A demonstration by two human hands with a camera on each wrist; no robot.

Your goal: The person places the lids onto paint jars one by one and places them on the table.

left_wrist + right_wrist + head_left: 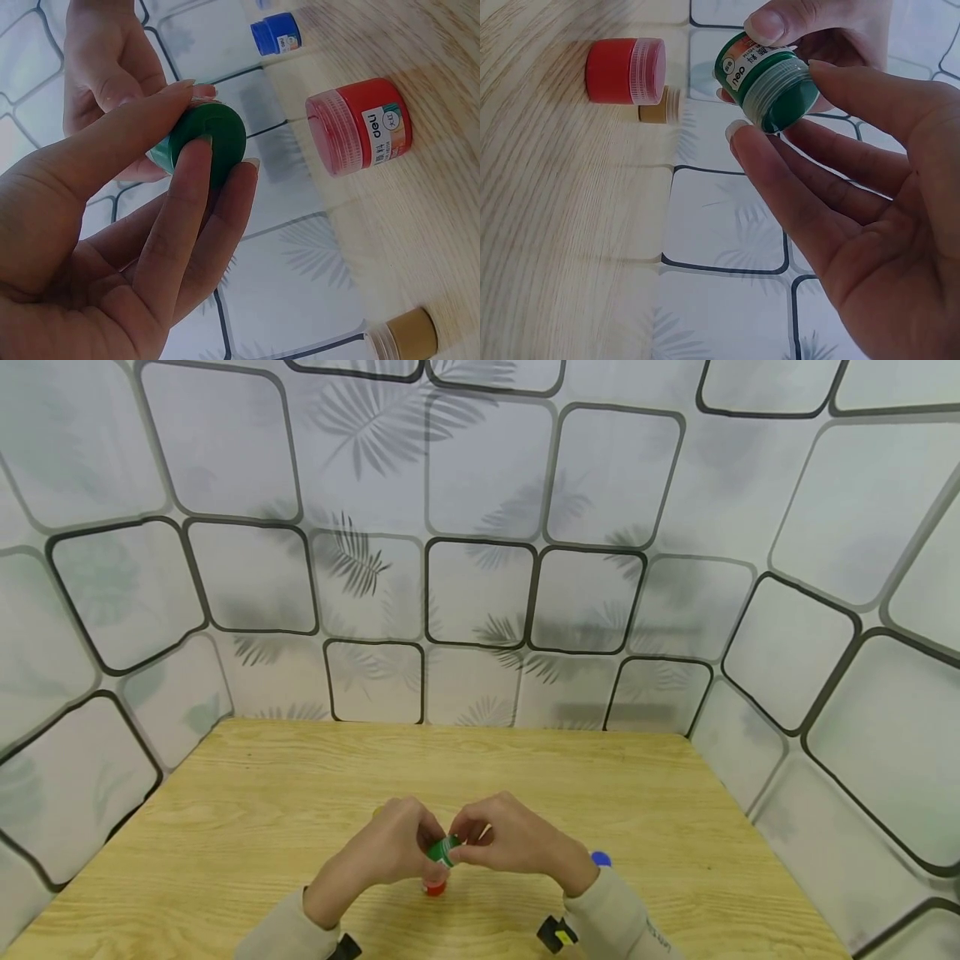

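A small green paint jar (pixel 442 851) with a white label and a clear lid (pixel 786 88) is held up between both hands, over the table. My left hand (pixel 395 845) grips the jar's green body, its fingertips spread over the round base (pixel 217 135) in the left wrist view. From the other side my right hand (pixel 517 839) has its thumb and a finger at opposite edges of the clear lid, pinching it. The jar lies tilted on its side, lid toward the right hand. Just below the left hand stands a red paint jar (pixel 435 889) with a clear lid.
A blue jar (pixel 601 858) stands beyond the right wrist, partly hidden by it. A yellow-brown jar (pixel 412 334) stands behind the left hand. The wood-grain table (pixel 450 760) is bordered by patterned sheeting (pixel 480 593) at its back and sides.
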